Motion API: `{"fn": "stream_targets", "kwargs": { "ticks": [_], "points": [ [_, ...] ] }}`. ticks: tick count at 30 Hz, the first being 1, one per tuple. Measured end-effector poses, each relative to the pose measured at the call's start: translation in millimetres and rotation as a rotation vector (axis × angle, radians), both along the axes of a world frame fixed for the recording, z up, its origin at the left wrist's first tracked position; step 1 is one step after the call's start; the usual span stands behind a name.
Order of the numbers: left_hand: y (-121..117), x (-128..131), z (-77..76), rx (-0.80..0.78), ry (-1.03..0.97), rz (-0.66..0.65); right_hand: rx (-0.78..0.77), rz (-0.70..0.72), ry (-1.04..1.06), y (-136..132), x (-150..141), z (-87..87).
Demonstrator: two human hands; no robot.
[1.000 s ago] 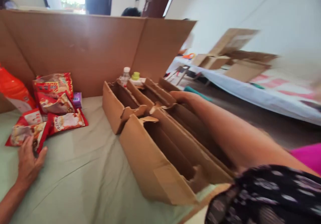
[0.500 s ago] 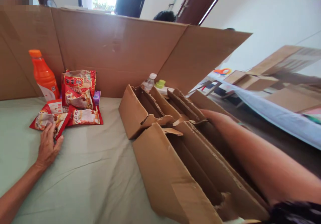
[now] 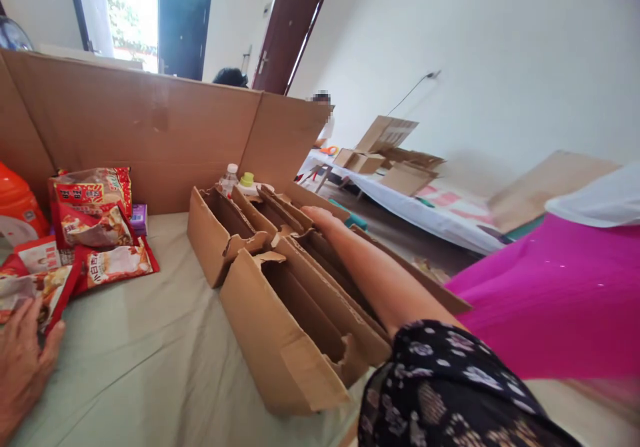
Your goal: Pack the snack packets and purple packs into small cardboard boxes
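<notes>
In the head view, take the divided carton (image 3: pixel 265 347) as your landmark. Well to its left, your left hand (image 3: pixel 23 360) rests on a red snack packet (image 3: pixel 50 283), its fingers loosely spread over the near part and not closed around it. A second red packet (image 3: pixel 117 265) lies beside that one, nearer the carton, on the pale green cloth (image 3: pixel 135 360). Your right forearm (image 3: pixel 370 273) crosses above the carton's right side; the right hand is mostly hidden behind or within its walls, so I cannot tell how far it is open or whether it has hold of anything.

The packet under your left fingers looks light, soft and slick, and its contents may crush: pinch it by a sealed edge rather than squeezing the middle. The carton seems light and fairly stiff, but its torn upper edges look weak; grip it lower, on the unbroken outer walls.
</notes>
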State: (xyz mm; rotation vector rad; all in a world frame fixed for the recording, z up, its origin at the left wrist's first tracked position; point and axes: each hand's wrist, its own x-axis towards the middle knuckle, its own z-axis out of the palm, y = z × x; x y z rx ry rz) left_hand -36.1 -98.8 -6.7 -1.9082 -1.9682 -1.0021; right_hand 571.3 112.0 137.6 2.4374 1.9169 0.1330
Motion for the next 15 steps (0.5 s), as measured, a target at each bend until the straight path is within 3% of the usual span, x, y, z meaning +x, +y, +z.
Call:
{"fn": "stream_targets", "kwargs": {
  "ticks": [9,15],
  "points": [
    [-3,3,1.5,0.018,-0.026,-0.017,-0.038,-0.134,0.098,-4,2,30.8],
    [-1,3,-1.3,0.053,-0.043,-0.036,0.134,-0.227,0.113,-14,-9,45.8]
  ]
}}
